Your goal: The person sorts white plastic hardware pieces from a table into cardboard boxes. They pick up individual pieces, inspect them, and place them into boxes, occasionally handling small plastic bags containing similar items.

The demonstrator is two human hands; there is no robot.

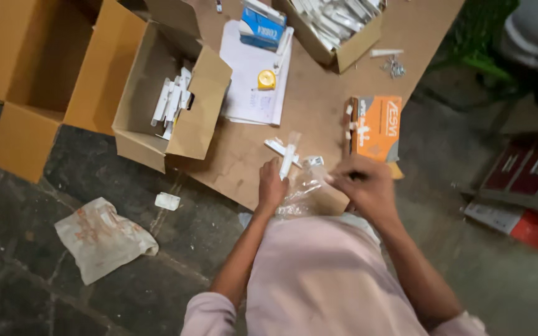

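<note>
Work surface is a flat cardboard sheet point(319, 106) laid on the dark stone floor point(126, 261), not a counter.

Around the hands:
- Orange carton point(378, 127) lying flat, just past the right hand, touching nothing in the grip.
- 1 loose white strip point(276, 147) on the sheet just beyond the left hand, lying at a slant.
- Stack of white paper point(250, 74) farther up, with 1 yellow tape measure point(266, 79) and 1 blue box point(261, 28) on it.
- 2 open brown boxes holding white parts: one on its side at the left point(157, 99), one at the top edge point(337, 31). A third, larger open box point(38, 68) at far left looks bare inside.
- Small pile of screws point(395, 67) and 1 white stick beside them, top right.
- On the floor: crumpled stained paper point(104, 239), 1 small white piece point(167, 201). Red cartons point(530, 186) at right.

Nothing blocks the hands; the orange carton is the nearest thing.

Left hand point(271, 186): fingers closed around 1 white plastic part point(288, 158), held at the near edge of the sheet. Long axis near vertical in the view, tilted slightly right, far end pointing away from the person.

Right hand point(365, 185): fingers pinched together on the clear plastic bag point(306, 193), which bunches between the two hands. Blurred, so exact finger contact is unclear.
</note>
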